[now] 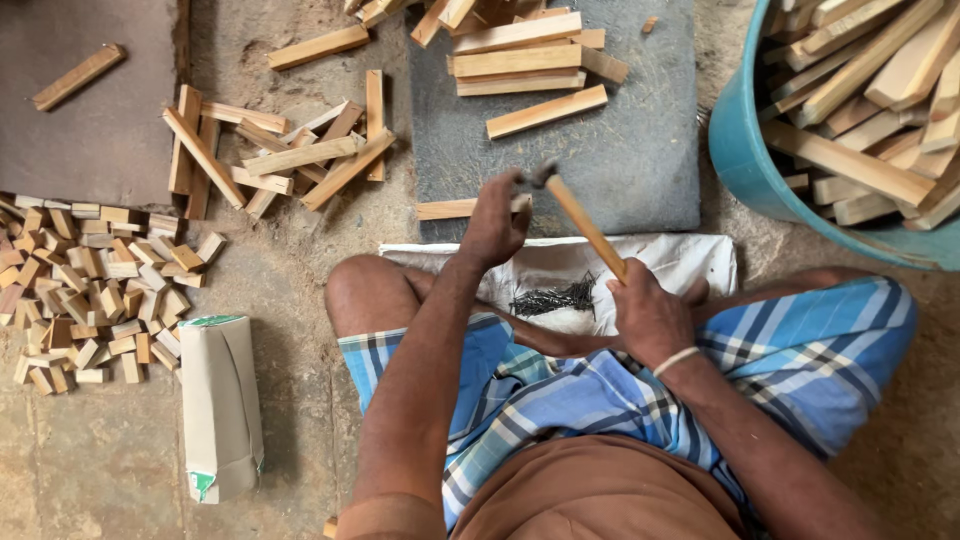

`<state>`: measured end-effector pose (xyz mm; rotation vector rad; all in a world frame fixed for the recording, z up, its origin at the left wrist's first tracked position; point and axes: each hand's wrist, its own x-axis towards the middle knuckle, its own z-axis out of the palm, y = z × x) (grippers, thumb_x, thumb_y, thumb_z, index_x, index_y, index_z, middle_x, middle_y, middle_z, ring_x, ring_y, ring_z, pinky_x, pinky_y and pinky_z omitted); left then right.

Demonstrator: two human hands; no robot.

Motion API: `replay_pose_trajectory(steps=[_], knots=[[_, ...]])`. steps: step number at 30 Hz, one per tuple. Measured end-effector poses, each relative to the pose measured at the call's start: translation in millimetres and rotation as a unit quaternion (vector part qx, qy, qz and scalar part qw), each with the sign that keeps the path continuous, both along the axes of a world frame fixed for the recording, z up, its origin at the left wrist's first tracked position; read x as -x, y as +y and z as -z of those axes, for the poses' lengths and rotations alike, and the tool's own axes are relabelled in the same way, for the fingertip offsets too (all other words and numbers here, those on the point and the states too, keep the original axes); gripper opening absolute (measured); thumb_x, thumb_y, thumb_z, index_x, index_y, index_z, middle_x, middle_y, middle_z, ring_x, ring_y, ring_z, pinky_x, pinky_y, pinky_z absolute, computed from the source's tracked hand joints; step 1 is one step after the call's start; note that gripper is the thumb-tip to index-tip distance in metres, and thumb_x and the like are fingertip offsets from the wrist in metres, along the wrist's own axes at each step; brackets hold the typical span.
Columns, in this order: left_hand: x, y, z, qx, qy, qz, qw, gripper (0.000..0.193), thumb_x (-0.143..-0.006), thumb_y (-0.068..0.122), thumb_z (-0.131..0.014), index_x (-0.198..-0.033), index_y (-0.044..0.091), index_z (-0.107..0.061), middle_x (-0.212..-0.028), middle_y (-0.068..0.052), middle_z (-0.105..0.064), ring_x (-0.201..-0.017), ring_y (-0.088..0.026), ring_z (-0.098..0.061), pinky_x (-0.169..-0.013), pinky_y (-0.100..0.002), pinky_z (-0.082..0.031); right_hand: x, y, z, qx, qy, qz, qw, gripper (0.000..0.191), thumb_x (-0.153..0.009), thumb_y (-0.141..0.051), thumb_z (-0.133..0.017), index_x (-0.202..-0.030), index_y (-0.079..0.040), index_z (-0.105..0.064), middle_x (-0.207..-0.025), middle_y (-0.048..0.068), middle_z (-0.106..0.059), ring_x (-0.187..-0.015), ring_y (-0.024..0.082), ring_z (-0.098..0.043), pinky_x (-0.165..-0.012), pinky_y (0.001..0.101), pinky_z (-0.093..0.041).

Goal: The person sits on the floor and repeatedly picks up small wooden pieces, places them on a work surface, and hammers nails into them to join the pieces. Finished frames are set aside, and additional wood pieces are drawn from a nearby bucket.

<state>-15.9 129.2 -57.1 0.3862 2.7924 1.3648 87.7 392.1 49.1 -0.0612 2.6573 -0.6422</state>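
Head view: right hand (pixel 650 318) grips hammer (pixel 580 220); left hand (pixel 495 222) on wooden strip (pixel 445 209).

Right hand (pixel 648 315) grips a hammer (pixel 577 215); left hand (pixel 495 222) steadies a wooden strip (pixel 450 209).

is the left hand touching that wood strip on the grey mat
Touching. The head view shows the left hand pressed onto the wood strip, fingers covering its right end.

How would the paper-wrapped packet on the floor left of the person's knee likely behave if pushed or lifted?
The packet lies flat on its long side and looks boxy, so it would probably slide rather than roll. Its paper wrap is creased and folded at the ends, so it may dent or tear under a rough grip. Its weight cannot be told.
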Motion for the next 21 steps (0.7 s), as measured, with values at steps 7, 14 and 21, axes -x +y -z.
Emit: replay_pose_trajectory(steps=[7,14,21], knots=[[35,-80,-29,0.501,-0.002,-0.034,0.865,0.052,-0.099,-0.012,-0.054,-0.15,-0.001,-0.054,-0.146,-0.019,-0.056,-0.133,-0.033,-0.055,-0.119,-0.046,-0.046,7,59,-43,0.143,0.085,-0.036,0.985,0.054,-0.103,-0.027,-0.052,-0.147,0.001,-0.041,-0.101,0.033,-0.065,-0.09,0.052,-0.065,-0.076,0.0573,-0.055],[93,-36,-50,0.246,0.082,-0.184,0.948,0.039,-0.089,0.009,-0.068,-0.127,0.007,-0.062,-0.136,-0.02,-0.059,-0.122,-0.033,-0.058,-0.106,-0.052,-0.044,42,63,-76,-0.16,-0.164,-0.047,0.972,0.062,-0.102,-0.036,-0.045,-0.158,-0.014,-0.029,-0.093,0.026,-0.074,-0.092,0.048,-0.071,-0.089,0.0587,-0.054],[93,17,-33,0.119,-0.071,-0.073,0.988,0.018,-0.102,0.021,-0.065,-0.113,0.008,-0.072,-0.112,-0.014,-0.072,-0.108,-0.035,-0.067,-0.095,-0.052,-0.054,43,58,-83,-0.137,-0.15,-0.033,0.979,0.061,-0.101,-0.035,-0.046,-0.156,-0.014,-0.032,-0.09,0.026,-0.074,-0.089,0.048,-0.07,-0.086,0.059,-0.054]])
